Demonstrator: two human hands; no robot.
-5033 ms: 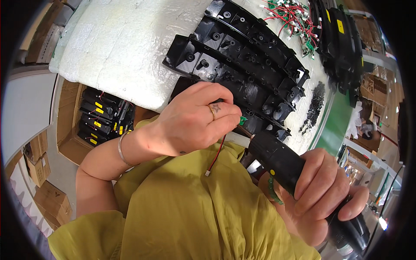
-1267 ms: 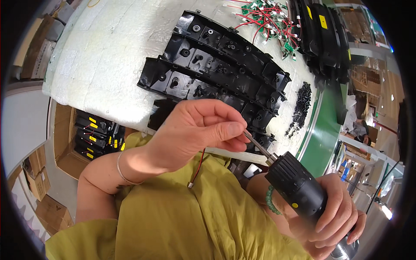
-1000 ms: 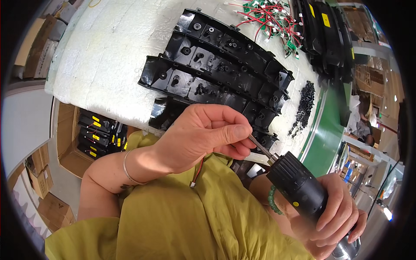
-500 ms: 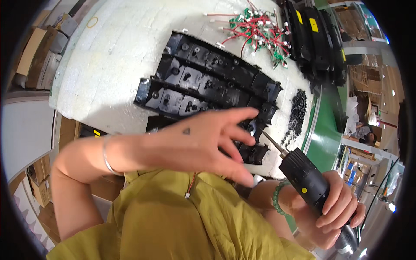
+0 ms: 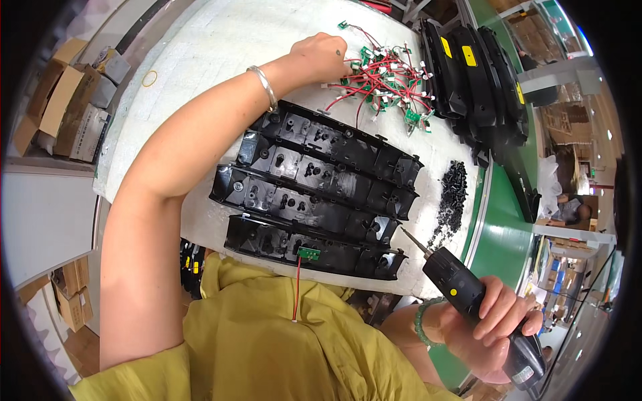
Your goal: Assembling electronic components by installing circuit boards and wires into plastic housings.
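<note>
My left hand [image 5: 322, 56] is at the left edge of a pile of small green circuit boards with red wires [image 5: 388, 83]. Its fingers look curled closed, and what they pinch, if anything, is hidden. In my right hand [image 5: 491, 327] is a black electric screwdriver [image 5: 461, 284], gripped round its body, with its bit pointing up and left near the housings' right ends. Several long black plastic housings [image 5: 328, 207] lie side by side in front of me. On the nearest one sits a single green circuit board [image 5: 308, 253], its red wire hanging down over my clothing.
A heap of small black screws [image 5: 452, 194] lies right of the housings on the white foam-like table cover [image 5: 200, 73]. Stacked black covers with yellow labels [image 5: 471, 73] stand at the far right, beside a green surface [image 5: 501, 207]. Cardboard boxes [image 5: 63, 107] are at the left.
My left hand has moved from above the near housings, where its fingers were spread, to the circuit board pile. The circuit board on the nearest housing is now uncovered. My right hand still holds the screwdriver.
</note>
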